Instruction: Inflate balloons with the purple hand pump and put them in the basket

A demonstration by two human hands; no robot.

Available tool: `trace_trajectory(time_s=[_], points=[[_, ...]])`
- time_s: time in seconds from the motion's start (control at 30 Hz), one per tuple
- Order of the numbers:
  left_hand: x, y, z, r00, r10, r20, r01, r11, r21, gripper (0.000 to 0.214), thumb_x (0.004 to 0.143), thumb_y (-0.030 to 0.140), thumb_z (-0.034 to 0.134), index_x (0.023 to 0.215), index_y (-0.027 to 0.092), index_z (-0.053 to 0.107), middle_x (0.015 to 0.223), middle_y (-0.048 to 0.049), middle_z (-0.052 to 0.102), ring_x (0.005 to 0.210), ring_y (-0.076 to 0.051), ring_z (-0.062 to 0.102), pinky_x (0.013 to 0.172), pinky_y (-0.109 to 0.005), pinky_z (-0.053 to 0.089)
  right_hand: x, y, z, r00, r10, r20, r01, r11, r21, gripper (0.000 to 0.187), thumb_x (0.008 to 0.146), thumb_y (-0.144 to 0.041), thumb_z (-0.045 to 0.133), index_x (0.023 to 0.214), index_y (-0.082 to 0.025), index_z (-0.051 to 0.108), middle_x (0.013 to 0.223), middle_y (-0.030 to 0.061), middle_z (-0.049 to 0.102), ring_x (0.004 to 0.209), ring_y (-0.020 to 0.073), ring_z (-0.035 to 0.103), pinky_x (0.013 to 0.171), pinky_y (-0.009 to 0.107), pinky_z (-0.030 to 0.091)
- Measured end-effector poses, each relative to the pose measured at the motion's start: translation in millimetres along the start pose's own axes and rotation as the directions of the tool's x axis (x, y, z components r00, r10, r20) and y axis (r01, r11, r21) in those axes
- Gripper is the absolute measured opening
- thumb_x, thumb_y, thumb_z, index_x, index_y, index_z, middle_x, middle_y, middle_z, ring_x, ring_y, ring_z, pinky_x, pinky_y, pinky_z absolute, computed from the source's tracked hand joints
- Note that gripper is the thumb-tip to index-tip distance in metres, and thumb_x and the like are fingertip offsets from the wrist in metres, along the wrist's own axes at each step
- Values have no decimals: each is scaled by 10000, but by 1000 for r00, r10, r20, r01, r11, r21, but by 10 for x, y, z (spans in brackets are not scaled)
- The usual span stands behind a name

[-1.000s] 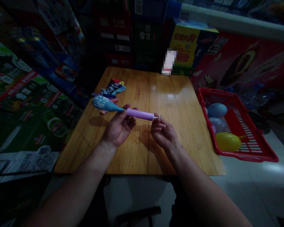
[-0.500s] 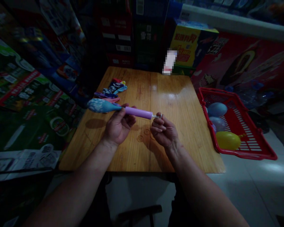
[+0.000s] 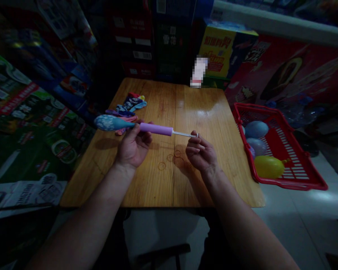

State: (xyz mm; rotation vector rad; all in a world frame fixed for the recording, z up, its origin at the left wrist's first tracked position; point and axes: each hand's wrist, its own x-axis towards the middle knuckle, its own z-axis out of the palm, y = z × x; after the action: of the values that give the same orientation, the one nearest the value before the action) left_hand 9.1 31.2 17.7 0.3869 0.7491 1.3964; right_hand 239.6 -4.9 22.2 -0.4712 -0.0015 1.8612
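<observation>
A purple hand balloon pump (image 3: 157, 129) lies level above the wooden table. Over its left end is stretched the neck of a partly filled blue balloon with white patterning (image 3: 108, 123). My left hand (image 3: 133, 146) closes at the joint, thumb on the balloon's neck and fingers behind the front of the pump. Gripped in the curled fingers of my right hand (image 3: 201, 152) is the end of the pump's white plunger rod (image 3: 184, 134), which stands well out of the barrel. Several limp balloons (image 3: 131, 105) lie in a pile beyond my left hand.
Several thin rubber bands (image 3: 170, 158) lie on the wooden table (image 3: 154, 191). A red basket (image 3: 291, 183) at the right holds blue, purple and yellow balloons. Boxes (image 3: 135, 33) stand behind the table, green cartons (image 3: 25, 150) to the left. A pixelated pale object (image 3: 198, 72) sits at the far edge.
My right hand has drawn the plunger rod out to the right, so more of it shows. The left hand, pump and balloon appear farther left; the whole view has also shifted slightly.
</observation>
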Motion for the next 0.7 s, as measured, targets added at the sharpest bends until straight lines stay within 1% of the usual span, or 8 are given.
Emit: trace_trajectory(time_s=[0.07, 0.2, 0.27, 0.33, 0.43, 0.53, 0.63, 0.7], points=[[8, -18, -17, 1000, 26, 11, -27, 1000, 3, 168, 1041, 236, 598, 1121, 204, 742, 1126, -80, 804, 703, -85, 714, 658, -168, 602, 10, 6, 2, 1000, -3, -2, 3, 1000, 10, 236, 1078, -91, 439, 985, -163, 644, 637, -82, 570, 413, 4, 394, 450, 103, 371], [-49, -158, -58, 994, -63, 92, 62, 998, 14, 145, 1004, 243, 665, 1116, 195, 743, 1137, -103, 801, 710, -104, 721, 666, -205, 613, 34, 171, -28, 996, 89, 0, -89, 996, -20, 204, 1084, -129, 470, 978, -158, 641, 647, -74, 578, 398, 9, 354, 436, 121, 366], [-72, -207, -78, 992, -73, 108, 71, 997, 16, 150, 989, 246, 691, 1117, 190, 745, 1146, -106, 799, 707, -96, 718, 665, -193, 607, 44, 245, -39, 994, 111, -17, -112, 993, -24, 168, 1071, -122, 502, 985, -164, 639, 662, -72, 596, 404, 11, 357, 443, 122, 376], [-81, -222, -88, 990, -71, 121, 70, 997, 19, 159, 985, 254, 699, 1125, 192, 743, 1176, -108, 792, 720, -92, 721, 675, -186, 605, 55, 280, -40, 993, 107, -41, -107, 994, -3, 159, 1065, -114, 508, 997, -169, 641, 685, -68, 622, 423, 11, 393, 464, 118, 401], [-69, -194, -74, 991, -78, 112, 77, 997, 15, 156, 985, 263, 696, 1117, 193, 743, 1173, -106, 791, 715, -88, 718, 676, -182, 602, 69, 254, -32, 992, 106, -62, -105, 994, 25, 159, 1064, -115, 510, 1015, -170, 651, 719, -56, 656, 458, 13, 452, 493, 118, 437], [-27, -100, -57, 994, -83, 71, 81, 996, 27, 143, 988, 277, 695, 1090, 192, 745, 1145, -97, 796, 696, -77, 710, 663, -167, 592, 60, 137, -20, 992, 113, -54, -114, 993, -7, 168, 1061, -110, 508, 1005, -164, 657, 699, -59, 645, 447, 13, 438, 480, 119, 428], [20, 21, -60, 1000, -18, 20, 17, 999, 39, 146, 986, 301, 707, 1091, 209, 747, 1133, -73, 798, 682, -65, 699, 642, -148, 575, 30, 0, -6, 998, 56, -22, -57, 998, -41, 206, 1062, -89, 481, 992, -168, 657, 677, -74, 624, 430, 4, 410, 471, 107, 407], [20, 54, -67, 999, 37, 5, -37, 999, 38, 147, 981, 304, 718, 1099, 221, 750, 1125, -60, 800, 677, -62, 693, 636, -146, 569, 16, -20, 0, 1000, 21, -13, -21, 999, -42, 215, 1062, -85, 477, 989, -172, 659, 673, -78, 621, 423, -1, 399, 464, 101, 391]])
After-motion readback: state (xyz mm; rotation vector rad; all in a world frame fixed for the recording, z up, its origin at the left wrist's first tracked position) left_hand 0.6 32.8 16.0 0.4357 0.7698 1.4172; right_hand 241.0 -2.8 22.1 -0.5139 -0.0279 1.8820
